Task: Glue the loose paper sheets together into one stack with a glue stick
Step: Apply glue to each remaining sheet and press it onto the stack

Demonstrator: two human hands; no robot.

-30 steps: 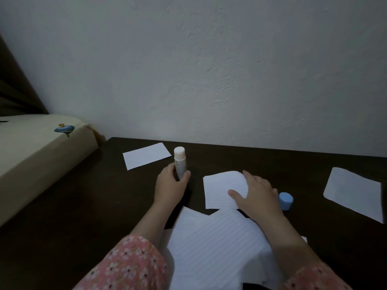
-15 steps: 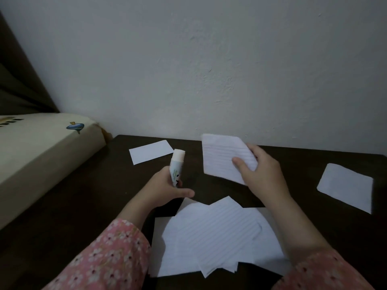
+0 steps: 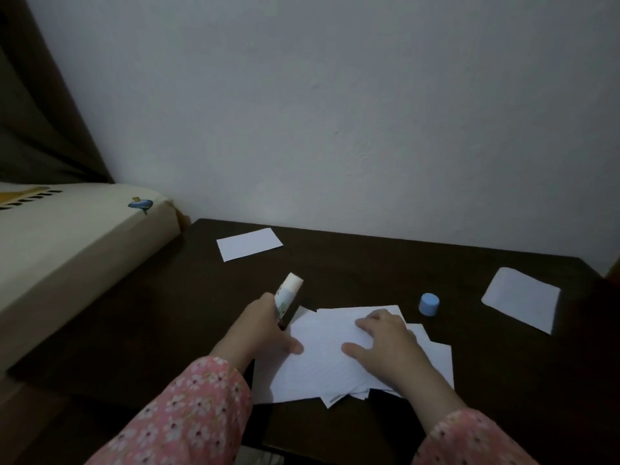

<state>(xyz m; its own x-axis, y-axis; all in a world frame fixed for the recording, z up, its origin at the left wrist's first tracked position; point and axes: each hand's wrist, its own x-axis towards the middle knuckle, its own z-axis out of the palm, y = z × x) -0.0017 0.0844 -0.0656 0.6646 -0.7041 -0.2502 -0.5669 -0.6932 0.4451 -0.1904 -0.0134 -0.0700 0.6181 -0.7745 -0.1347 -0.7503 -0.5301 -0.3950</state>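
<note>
A stack of white lined paper sheets (image 3: 322, 360) lies fanned on the dark table (image 3: 369, 263) in front of me. My right hand (image 3: 385, 344) presses flat on the top sheet with its fingers spread. My left hand (image 3: 265, 330) grips an uncapped white glue stick (image 3: 288, 295), tilted up and to the right, at the stack's left edge; its thumb touches the paper. The blue cap (image 3: 429, 304) stands on the table just right of the stack. One loose sheet (image 3: 250, 244) lies at the back left, another loose sheet (image 3: 521, 298) at the right.
A cream mattress (image 3: 67, 250) with a small blue print borders the table on the left. A pale wall (image 3: 335, 112) rises right behind the table. The table's near edge runs under my pink floral sleeves.
My right hand brought the lifted sheet down onto the stack and now presses it flat. My left hand with the glue stick shifted toward the stack's left edge.
</note>
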